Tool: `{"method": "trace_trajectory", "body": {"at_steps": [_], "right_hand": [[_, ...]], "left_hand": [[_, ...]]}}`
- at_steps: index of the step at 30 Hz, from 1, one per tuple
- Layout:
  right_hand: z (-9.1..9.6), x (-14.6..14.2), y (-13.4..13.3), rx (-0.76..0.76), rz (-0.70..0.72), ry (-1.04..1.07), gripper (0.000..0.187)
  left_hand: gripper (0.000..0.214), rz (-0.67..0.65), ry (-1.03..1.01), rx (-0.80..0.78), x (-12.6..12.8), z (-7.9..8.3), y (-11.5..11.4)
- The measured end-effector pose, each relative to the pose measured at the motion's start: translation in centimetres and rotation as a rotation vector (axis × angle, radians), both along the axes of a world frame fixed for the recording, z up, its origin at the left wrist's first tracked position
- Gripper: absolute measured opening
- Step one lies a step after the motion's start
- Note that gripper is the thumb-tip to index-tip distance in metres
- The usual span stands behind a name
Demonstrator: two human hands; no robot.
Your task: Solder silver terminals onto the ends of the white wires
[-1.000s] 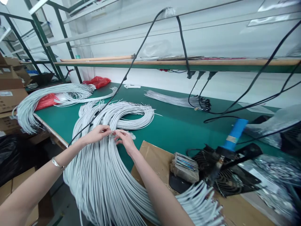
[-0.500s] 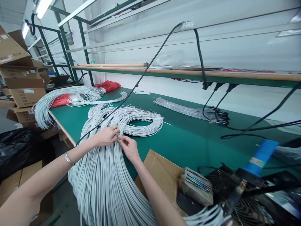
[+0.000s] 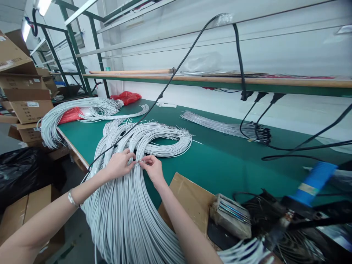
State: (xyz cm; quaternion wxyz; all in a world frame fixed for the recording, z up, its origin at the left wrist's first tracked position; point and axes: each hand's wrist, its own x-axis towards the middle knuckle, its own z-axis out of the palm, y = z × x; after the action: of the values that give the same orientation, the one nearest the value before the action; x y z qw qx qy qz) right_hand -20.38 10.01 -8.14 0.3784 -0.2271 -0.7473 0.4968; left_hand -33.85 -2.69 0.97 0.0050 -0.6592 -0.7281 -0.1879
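A thick mass of pale grey cables (image 3: 123, 209) hangs over the front edge of the green bench, its upper ends curling to the right on the top. My left hand (image 3: 121, 164) rests on the bundle, thumb and fingers pinched together. Close to its fingertips, my right hand (image 3: 154, 170) pinches from the right side. Both meet at the rightmost strand group, where something small and pale shows between the fingertips; I cannot make out what it is.
A black cord (image 3: 162, 93) slants across the cables. A grey cable bunch with dark ends (image 3: 225, 127) lies at the back. A cardboard piece (image 3: 189, 198), a wrapped block (image 3: 231, 216) and a blue-handled tool (image 3: 313, 183) sit right. Boxes (image 3: 31, 110) stand left.
My left hand has lowered slightly and its fingers have opened out from the bundle towards the right fingertips. The right hand has tilted, its fingertips now nearer the left ones. The view has shifted slightly.
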Motion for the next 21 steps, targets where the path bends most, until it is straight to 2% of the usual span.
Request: {"method": "trace_trajectory", "body": {"at_steps": [4,9,15,21], "right_hand": [[1.2,0.1,-0.8,0.301,-0.113,-0.025,0.025],[1.7,-0.3,-0.9,0.623,-0.199,-0.092,0.022],[0.9,0.6,-0.4,0.706,-0.262,-0.154,0.02],[0.6,0.8,-0.4,0.692,-0.276,-0.226,0.021]], "left_hand": [[0.031,-0.116,-0.061,0.046,-0.9,0.4,2.7],[0.03,-0.244,-0.104,-0.028,-2.2,0.5,4.6],[0.029,-0.296,-0.07,-0.145,-3.1,1.5,4.8],[0.03,-0.293,0.099,-0.176,-1.4,2.1,5.6]]}}
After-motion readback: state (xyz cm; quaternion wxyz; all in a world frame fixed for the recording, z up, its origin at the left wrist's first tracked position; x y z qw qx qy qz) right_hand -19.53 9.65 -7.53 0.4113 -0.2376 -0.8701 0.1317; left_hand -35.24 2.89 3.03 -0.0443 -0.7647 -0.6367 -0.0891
